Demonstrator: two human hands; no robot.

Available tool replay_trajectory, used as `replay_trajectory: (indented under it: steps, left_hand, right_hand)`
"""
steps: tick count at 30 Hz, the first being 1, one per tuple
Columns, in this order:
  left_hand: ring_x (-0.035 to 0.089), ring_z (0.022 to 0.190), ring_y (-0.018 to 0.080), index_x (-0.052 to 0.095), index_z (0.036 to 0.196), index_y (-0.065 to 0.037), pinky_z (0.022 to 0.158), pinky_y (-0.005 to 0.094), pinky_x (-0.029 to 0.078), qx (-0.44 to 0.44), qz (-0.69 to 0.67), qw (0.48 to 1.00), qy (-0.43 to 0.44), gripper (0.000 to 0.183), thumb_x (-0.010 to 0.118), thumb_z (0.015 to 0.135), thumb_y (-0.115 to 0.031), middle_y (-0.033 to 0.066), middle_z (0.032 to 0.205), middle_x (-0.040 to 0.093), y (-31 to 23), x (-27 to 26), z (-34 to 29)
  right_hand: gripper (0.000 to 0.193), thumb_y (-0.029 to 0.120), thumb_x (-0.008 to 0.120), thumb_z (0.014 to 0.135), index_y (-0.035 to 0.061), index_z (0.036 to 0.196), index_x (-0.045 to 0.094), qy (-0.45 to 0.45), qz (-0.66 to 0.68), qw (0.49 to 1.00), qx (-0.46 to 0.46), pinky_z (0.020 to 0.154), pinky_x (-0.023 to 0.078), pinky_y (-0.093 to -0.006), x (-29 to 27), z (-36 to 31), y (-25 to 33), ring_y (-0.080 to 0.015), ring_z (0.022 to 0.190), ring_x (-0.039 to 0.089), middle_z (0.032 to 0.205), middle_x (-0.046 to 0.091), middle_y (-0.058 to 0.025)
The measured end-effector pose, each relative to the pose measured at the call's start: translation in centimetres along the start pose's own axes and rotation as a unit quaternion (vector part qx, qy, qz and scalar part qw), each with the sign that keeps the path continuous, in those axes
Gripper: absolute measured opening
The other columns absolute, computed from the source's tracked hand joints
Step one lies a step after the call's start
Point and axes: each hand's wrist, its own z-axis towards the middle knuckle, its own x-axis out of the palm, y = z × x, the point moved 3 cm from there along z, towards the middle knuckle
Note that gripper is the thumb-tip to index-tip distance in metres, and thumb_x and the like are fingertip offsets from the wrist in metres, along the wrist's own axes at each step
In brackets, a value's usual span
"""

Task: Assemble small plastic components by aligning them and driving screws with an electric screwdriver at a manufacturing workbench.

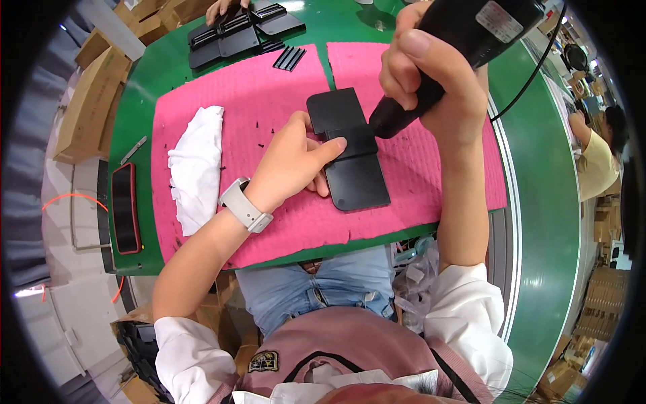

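Observation:
A black flat plastic part, made of two plates joined by a raised middle band, lies on the pink foam mat. My left hand grips its left edge, thumb on top and fingers at the side and below. A black electric screwdriver is in my right hand, fingers wrapped round its body. Its tapered nose points down-left at the right end of the middle band; whether the tip touches is hidden.
A white cloth, small dark screws and black strips lie on the mat. A phone and cutter knife sit left. Another person's hand touches black parts at the back. A cord hangs right.

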Motion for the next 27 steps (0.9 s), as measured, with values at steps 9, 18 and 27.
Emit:
replay_trajectory:
  steps: [9, 18, 27]
  left_hand:
    - [0.058, 0.046, 0.0149, 0.039, 0.108, 0.0, 0.041, 0.0235, 0.042, -0.006, -0.031, 0.999, 0.008, 0.038, 0.06, 0.088, -0.025, 0.0096, 0.072, 0.059, 0.4, -0.1, -0.1]
    - [0.057, 0.044, 0.0156, 0.04, 0.107, 0.003, 0.039, 0.0241, 0.042, 0.004, -0.036, 0.999, 0.004, 0.037, 0.06, 0.088, -0.022, 0.0106, 0.072, 0.059, 0.1, 0.4, 0.2]
    - [0.058, 0.04, 0.0166, 0.061, 0.075, 0.003, 0.04, 0.029, 0.046, 0.111, -0.033, 0.992, -0.042, 0.03, 0.066, 0.076, -0.027, 0.0089, 0.053, 0.06, 1.8, -0.3, 0.3]
  right_hand:
    - [0.022, 0.014, 0.064, 0.074, -0.0009, 0.079, 0.049, 0.034, 0.027, 0.999, 0.031, 0.04, 0.038, -0.0263, -0.2, 0.4, -1.1, -0.0144, 0.038, 0.044, 0.05, 0.046, -0.0068]
    - [0.017, 0.019, 0.056, 0.081, 0.0018, 0.08, 0.052, 0.105, -0.026, 0.994, -0.026, 0.043, 0.033, -0.0251, -1.2, 0.6, -1.7, -0.0099, 0.04, 0.04, 0.053, 0.044, -0.0011]
    - [0.039, 0.021, 0.056, 0.086, 0.0009, 0.117, 0.041, 0.105, 0.072, 0.991, 0.036, 0.043, 0.026, -0.0197, -2.3, -0.6, -0.6, -0.0054, 0.048, 0.029, 0.061, 0.033, 0.0022]
